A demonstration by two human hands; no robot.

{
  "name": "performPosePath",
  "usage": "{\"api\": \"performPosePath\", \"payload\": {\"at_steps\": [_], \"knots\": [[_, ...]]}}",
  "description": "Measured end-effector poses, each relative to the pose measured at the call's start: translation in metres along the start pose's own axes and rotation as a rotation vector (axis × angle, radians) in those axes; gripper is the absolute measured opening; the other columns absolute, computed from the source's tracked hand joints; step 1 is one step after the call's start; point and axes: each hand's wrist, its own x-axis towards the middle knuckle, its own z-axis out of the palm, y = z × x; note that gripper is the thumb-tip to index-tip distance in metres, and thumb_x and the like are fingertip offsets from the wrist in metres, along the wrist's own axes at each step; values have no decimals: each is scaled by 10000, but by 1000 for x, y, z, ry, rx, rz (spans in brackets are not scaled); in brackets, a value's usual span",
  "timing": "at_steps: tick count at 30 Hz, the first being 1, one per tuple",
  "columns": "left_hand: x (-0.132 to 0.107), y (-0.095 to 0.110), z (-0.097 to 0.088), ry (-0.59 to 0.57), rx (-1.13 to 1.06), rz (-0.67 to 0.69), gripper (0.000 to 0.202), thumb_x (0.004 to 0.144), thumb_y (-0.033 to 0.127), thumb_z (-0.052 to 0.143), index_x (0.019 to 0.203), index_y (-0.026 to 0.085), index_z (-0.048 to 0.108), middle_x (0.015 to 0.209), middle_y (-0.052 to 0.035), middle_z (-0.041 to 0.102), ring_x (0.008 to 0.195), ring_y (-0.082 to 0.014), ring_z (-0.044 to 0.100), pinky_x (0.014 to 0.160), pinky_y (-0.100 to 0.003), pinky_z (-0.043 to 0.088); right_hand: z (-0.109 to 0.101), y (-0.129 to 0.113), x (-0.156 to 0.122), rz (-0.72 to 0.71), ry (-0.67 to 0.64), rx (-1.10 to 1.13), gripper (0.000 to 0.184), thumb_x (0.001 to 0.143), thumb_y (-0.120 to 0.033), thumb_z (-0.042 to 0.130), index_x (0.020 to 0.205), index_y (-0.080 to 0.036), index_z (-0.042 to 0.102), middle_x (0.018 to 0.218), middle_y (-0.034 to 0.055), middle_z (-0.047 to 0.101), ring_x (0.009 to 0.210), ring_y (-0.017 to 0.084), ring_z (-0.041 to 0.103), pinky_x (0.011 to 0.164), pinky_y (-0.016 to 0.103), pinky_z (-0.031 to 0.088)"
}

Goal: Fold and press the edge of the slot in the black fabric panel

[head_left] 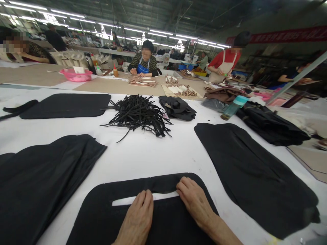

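Observation:
In front of me a black rounded panel (pixel 102 211), leather-like, lies on the white tabletop. A long slot crosses it near its far edge, and white shows through. My left hand (pixel 139 217) rests over the slot's middle, fingers pressed together and closed on the slot's edge. At the slot's right end my right hand (pixel 195 200) has its fingers curled over the strip of panel beyond the slot. Both thumbs are hidden. Farther off is a heap of thin black strips (pixel 139 114).
Black sheets lie to the left (pixel 51 170) and right (pixel 250 170). At the back are another black panel (pixel 68 105), a folded black piece (pixel 178 108) and a teal-capped bottle (pixel 233 108). People work at a brown table (pixel 102 83) beyond.

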Motion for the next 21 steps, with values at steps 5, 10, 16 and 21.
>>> {"api": "performPosePath", "payload": {"at_steps": [5,10,16,21], "knots": [[3,3,-10,-3,18,-2,421,741,26,471,1135,88,607,1084,-96,624,1020,-250,545,911,-332,477,1,2,1,31,37,37,180,893,-103,456,759,-194,532,797,15,525,760,179,487,698,301,366],[1,2,-10,0,25,9,429,748,44,495,1166,96,582,1089,-109,614,1034,-262,527,924,-349,461,5,0,6,85,32,2,179,885,-94,449,756,-188,531,779,23,532,746,186,483,700,311,360],[1,1,-9,-40,66,41,495,724,24,490,1209,110,545,1084,-110,601,999,-262,533,895,-362,471,3,-6,12,158,-48,-85,160,870,-94,462,777,-185,554,810,43,573,761,204,509,721,331,361],[5,0,-13,-109,32,34,552,716,37,497,1255,157,504,1090,-88,596,987,-256,527,910,-371,455,-5,-9,20,204,-137,-94,157,861,-89,471,798,-191,572,845,39,605,787,210,539,732,335,369]]}}
